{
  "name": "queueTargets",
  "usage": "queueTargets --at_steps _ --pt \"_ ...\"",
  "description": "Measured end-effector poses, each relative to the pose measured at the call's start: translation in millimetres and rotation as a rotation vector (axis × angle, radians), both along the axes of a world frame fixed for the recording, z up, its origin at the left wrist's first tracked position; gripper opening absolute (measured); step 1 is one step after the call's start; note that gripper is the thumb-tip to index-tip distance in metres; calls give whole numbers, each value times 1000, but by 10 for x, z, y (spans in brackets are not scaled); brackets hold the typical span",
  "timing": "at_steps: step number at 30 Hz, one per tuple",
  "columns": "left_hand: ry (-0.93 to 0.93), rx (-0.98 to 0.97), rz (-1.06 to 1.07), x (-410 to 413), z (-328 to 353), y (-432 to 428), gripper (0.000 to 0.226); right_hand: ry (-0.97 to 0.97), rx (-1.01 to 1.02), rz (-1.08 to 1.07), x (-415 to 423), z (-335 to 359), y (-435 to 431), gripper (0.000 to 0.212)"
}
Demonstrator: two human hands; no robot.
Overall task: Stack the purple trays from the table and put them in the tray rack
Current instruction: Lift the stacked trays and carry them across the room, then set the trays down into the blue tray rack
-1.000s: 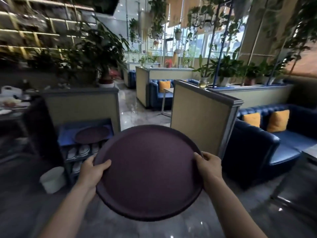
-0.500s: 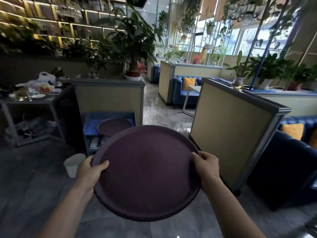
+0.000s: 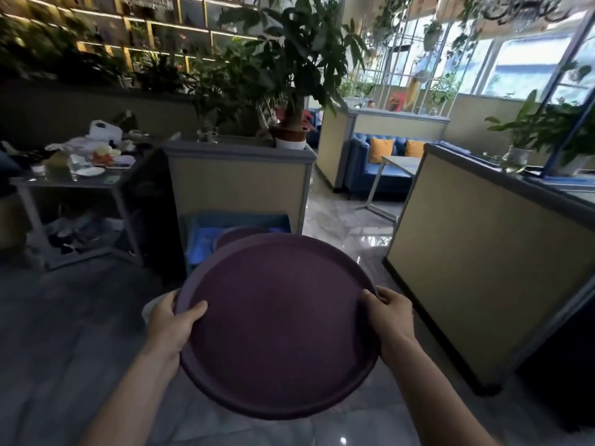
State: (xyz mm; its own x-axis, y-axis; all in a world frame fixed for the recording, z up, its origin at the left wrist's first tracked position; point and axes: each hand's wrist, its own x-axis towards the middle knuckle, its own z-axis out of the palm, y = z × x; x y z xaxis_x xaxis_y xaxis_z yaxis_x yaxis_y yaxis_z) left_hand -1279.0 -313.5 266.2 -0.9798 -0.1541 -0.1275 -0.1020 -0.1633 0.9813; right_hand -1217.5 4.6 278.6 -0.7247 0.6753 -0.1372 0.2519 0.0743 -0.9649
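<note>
A round purple tray fills the lower middle of the view, held level in front of me. My left hand grips its left rim and my right hand grips its right rim. Whether more trays are stacked under it is hidden. Just beyond its far edge stands the blue tray rack, a low shelf unit against a beige partition. Another purple tray lies on the rack's top shelf, mostly hidden by the held tray.
A beige partition with potted plants rises behind the rack. A cluttered grey table stands at left. A second partition walls the right side. A white bucket peeks out by my left hand. Glossy floor runs between the partitions.
The view has swung left and moved closer to the rack, which now sits directly behind the held tray. Both hands keep the same grip on the tray.
</note>
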Motion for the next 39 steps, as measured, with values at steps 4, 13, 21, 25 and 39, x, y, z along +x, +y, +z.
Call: queueTargets --at_steps 4,13,21,25,39 --pt "-38 -10 10 -492 -147 -101 20 -26 1 21 -530 -134 -93 20" --pt "-78 -61 9 -1768 -483 84 24 -51 -58 48 -1945 -582 125 23" --pt "-131 -116 74 -3153 -769 505 24 -110 -68 108 -3426 -826 596 26" --pt "-187 -130 77 -3563 -942 648 56 -172 -59 127 -3937 -968 766 29" --pt "-283 -178 138 -4685 -1488 847 76 -307 -115 170 -5080 -1499 910 37"
